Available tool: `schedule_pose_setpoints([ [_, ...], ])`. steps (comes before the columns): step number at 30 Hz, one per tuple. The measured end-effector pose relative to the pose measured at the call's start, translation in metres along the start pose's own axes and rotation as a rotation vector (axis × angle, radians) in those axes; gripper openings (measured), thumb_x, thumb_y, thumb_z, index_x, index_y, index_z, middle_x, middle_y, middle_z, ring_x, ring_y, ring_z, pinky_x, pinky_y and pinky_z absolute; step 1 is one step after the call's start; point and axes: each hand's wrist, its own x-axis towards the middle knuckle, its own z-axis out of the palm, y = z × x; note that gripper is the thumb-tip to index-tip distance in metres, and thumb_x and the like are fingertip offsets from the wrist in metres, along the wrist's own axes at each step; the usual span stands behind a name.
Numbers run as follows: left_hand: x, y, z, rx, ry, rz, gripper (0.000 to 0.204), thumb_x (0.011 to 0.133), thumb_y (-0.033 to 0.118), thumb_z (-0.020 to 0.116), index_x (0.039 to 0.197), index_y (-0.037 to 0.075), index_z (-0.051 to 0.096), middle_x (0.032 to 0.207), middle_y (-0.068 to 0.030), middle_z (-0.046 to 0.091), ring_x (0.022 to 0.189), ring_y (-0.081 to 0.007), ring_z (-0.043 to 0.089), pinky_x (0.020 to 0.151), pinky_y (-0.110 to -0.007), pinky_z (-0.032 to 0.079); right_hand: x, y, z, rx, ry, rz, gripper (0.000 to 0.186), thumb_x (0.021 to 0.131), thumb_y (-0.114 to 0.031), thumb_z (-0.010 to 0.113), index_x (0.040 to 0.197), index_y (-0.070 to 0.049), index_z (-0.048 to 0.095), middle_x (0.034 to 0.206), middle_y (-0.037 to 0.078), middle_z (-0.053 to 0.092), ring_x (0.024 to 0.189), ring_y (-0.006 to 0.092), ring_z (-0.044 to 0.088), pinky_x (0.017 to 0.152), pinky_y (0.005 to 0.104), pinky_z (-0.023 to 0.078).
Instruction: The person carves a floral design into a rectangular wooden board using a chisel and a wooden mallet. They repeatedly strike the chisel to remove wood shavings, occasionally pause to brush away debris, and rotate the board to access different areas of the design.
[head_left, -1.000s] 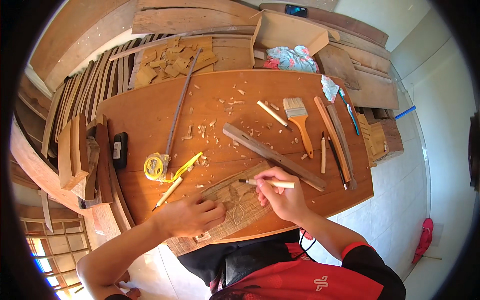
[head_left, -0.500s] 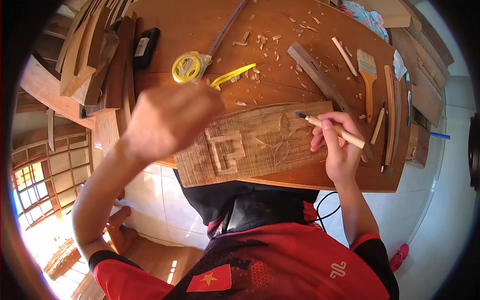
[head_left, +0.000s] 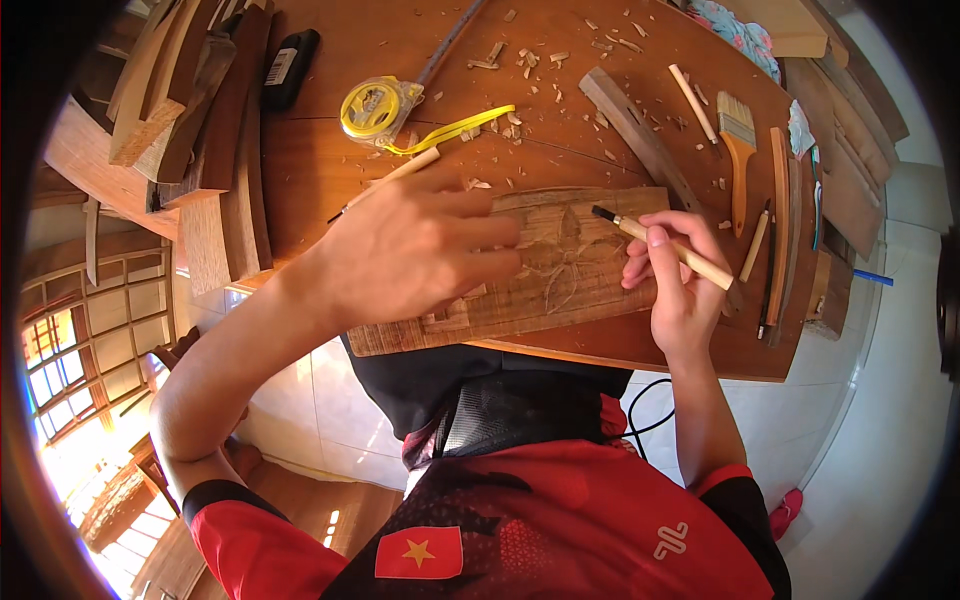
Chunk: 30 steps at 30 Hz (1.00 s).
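Observation:
My right hand point(head_left: 680, 275) grips a carving chisel point(head_left: 690, 259) by its pale wooden handle, its dark tip pointing up and left over the board's right end. Below lies a wooden board point(head_left: 545, 325) with a carved flower outline point(head_left: 568, 260) and a blocky raised shape mostly covered by my left hand. My left hand point(head_left: 425, 245) hovers over the board's left half, slightly blurred, fingers apart and reaching right, with nothing visible in them. Just beyond its knuckles is another wooden-handled tool point(head_left: 390, 185) with a thin dark tip.
A yellow tape measure point(head_left: 376, 108) with a strap lies beyond the board, near a black case point(head_left: 292, 68). Wood chips point(head_left: 530, 62) litter the table. At right are a paintbrush point(head_left: 737, 145), wood strips point(head_left: 778, 220) and more tools. Stacked planks point(head_left: 185, 90) stand at left.
My left hand has moved right and down toward the board's middle, uncovering the wooden-handled tool beyond it. My right hand with the chisel has barely moved.

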Motion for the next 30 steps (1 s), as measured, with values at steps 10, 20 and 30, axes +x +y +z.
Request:
schedule_pose_setpoints([
  [10,0.022,0.002,-0.011,0.26,-0.211,0.247,0.021,0.08,0.023,0.065,0.098,0.016,0.072,0.095,0.0066,0.063,0.084,-0.0124,0.062,0.079,-0.03,0.052,0.0,-0.001,-0.001,0.065,0.007,0.086,0.012,0.101,-0.008,0.065,0.106,0.003,0.065,0.079,0.006,0.069,0.066,0.008,0.066,0.058,0.023,0.053],
  [20,0.03,-0.002,-0.012,0.241,-0.222,0.314,0.008,0.085,0.022,0.063,0.088,0.015,0.066,0.089,0.0028,0.054,0.086,-0.0131,0.061,0.072,-0.029,0.051,0.002,-0.003,-0.002,0.002,-0.005,0.035,0.009,0.101,-0.008,0.066,0.104,0.0,0.066,0.071,0.002,0.068,0.061,0.0058,0.065,0.052,0.0214,0.049],
  [30,0.029,-0.014,0.001,0.17,-0.246,0.366,0.015,0.088,0.021,0.059,0.099,0.011,0.062,0.097,-0.0011,0.056,0.089,-0.0152,0.062,0.076,-0.03,0.051,0.0,-0.002,-0.009,-0.036,-0.045,0.052,0.013,0.103,-0.007,0.062,0.11,0.004,0.063,0.081,0.008,0.069,0.065,0.0081,0.065,0.058,0.0237,0.055],
])
